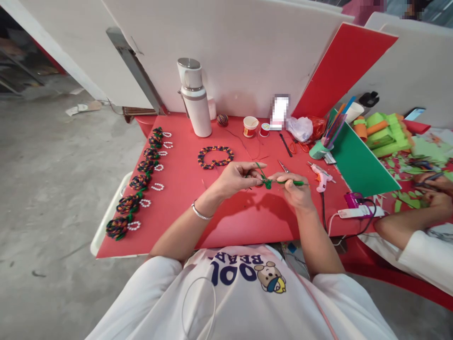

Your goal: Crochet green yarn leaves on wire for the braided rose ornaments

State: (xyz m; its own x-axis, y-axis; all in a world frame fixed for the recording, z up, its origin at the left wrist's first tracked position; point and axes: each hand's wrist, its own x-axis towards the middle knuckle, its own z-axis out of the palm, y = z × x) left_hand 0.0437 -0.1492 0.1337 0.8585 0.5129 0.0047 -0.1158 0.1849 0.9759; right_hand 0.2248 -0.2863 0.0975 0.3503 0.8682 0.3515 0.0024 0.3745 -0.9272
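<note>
My left hand point(238, 179) pinches a small piece of green crochet point(268, 184), with green yarn point(261, 171) stretched over its raised index finger. In my right hand point(297, 190) is a crochet hook point(292, 182) with a green handle, its metal tip pointing left into the green piece. Both hands are held above the red table point(244, 222). Just behind them lies a ring of multicoloured crochet point(215, 157). Along the table's left side run several multicoloured yarn flowers point(139, 181) with green parts, beside small loops of white beads point(157, 187).
At the back stand a white thermos point(197, 111), a yarn ball point(222, 120), a paper cup point(250, 126) and a phone point(280, 112). Scissors point(283, 166), a pink glue gun point(322, 177) and a power strip point(359, 212) lie rightward. Another person's hand point(433, 184) works at far right.
</note>
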